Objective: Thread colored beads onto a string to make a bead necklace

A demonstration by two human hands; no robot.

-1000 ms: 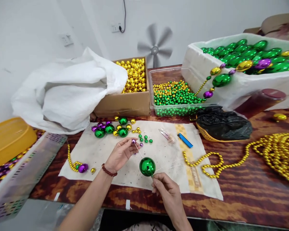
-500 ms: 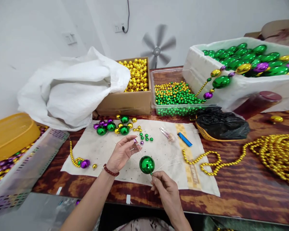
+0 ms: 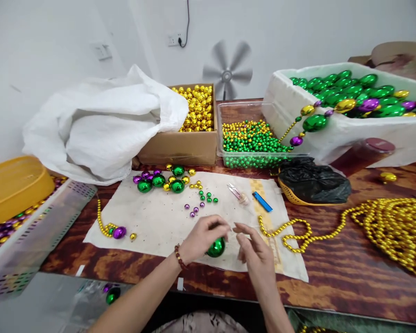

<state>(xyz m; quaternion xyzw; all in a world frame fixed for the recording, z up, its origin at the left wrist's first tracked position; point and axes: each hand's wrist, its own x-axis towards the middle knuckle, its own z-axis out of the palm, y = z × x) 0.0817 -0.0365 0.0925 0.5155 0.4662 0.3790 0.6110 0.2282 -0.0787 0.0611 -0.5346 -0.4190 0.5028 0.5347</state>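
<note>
My left hand (image 3: 208,238), with a beaded bracelet at the wrist, is over the large green ball (image 3: 216,248) and partly covers it. Its fingers are bent together, and their grip is too small to make out. Just to the right, my right hand (image 3: 254,247) has curled fingers raised near the left fingertips; whether a thread lies between them is unclear. Small purple beads (image 3: 193,212) and small green beads (image 3: 209,197) lie on the white cloth (image 3: 152,219) beyond the hands. Scissors (image 3: 237,193) and a blue cutter (image 3: 262,201) rest farther right.
A cardboard box (image 3: 180,147) of gold balls, a clear bin (image 3: 249,160) of small beads and a foam box (image 3: 360,134) stand behind. Gold bead strings (image 3: 398,229) lie right. A crate (image 3: 64,226) stands left; a fan (image 3: 226,74) turns behind.
My left hand has come down and right, toward my right hand, and now partly covers the green ball. Several small purple beads now show on the cloth. The view has shifted slightly.
</note>
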